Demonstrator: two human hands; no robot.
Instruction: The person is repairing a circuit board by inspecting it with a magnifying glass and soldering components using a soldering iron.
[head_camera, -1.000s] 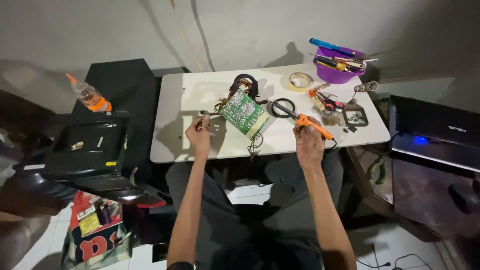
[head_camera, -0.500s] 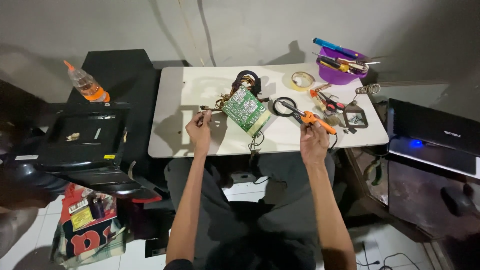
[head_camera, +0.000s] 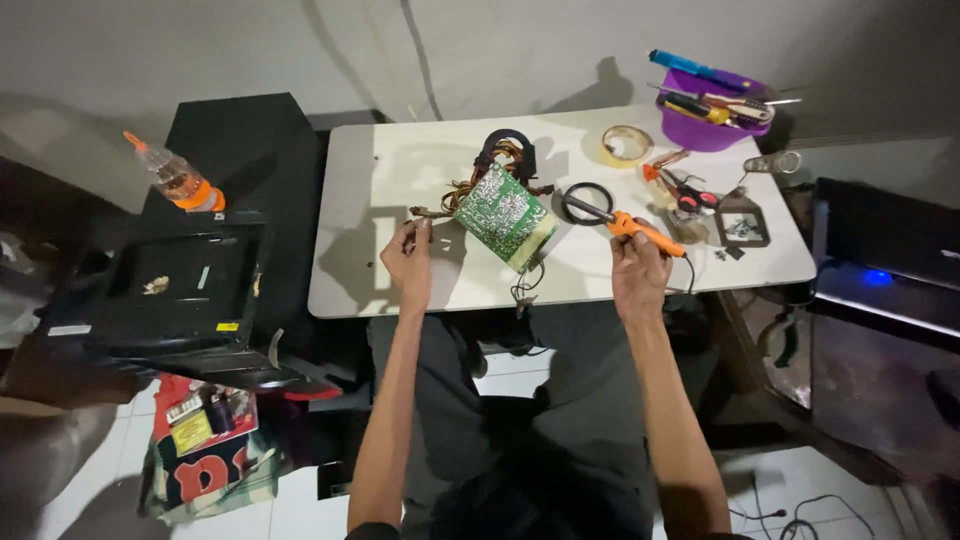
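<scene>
You sit at a white table (head_camera: 380, 180) with rounded corners, your legs under its near edge. To its left stands a black cabinet (head_camera: 240, 140) with a black printer (head_camera: 170, 290) in front of it and a clear bottle with an orange cap (head_camera: 175, 180) on top.

At the middle of the table lies the green circuit board (head_camera: 503, 210), a rectangle turned at a slant, its green face dotted with pale solder points, a pale underside edge showing at its near corner. Orange and brown wires (head_camera: 462, 185) bunch at its far left side, beside a black ring-shaped part (head_camera: 508, 145).

Your left hand (head_camera: 408, 262) rests at the table's near edge, just left of the board, fingers pinched narrowly on a thin wire end (head_camera: 420, 213). Your right hand (head_camera: 638, 272) is closed around the orange-handled soldering iron (head_camera: 640, 228), whose tip points left toward a black ring (head_camera: 585, 203) just right of the board.

Farther right sit a roll of tape (head_camera: 627, 145), a purple bowl of tools (head_camera: 705, 125) and red-handled pliers (head_camera: 685, 195).
</scene>
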